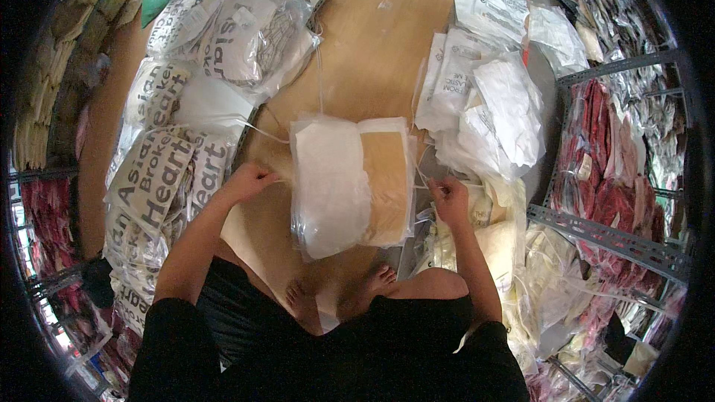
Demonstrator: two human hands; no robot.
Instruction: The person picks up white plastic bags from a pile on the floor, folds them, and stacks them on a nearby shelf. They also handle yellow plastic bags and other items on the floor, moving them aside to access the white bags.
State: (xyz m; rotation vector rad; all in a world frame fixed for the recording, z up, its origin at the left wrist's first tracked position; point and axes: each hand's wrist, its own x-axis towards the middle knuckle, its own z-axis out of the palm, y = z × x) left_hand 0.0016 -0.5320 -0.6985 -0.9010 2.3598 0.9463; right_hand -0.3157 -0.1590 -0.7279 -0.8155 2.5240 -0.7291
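A flat stack of clear plastic bags (332,190) lies before me, with a white left part and a tan right part. My left hand (250,181) is just beyond the stack's left edge, its fingertips pinched on what looks like a thin pale string, blurred there. On the other side, my right hand (451,198) pinches a strand of white string (420,170) close to the stack's right edge. Another length of string (320,84) runs up from the far edge of the stack. Whether string passes under the stack is hidden.
Packed plastic bags (162,178) with large printed lettering are piled along my left. White plastic bags (497,117) and yellowish ones (497,240) lie at my right. Perforated metal shelving (614,237) holding red packages (595,178) stands beyond. A tan floor (380,56) stretches ahead.
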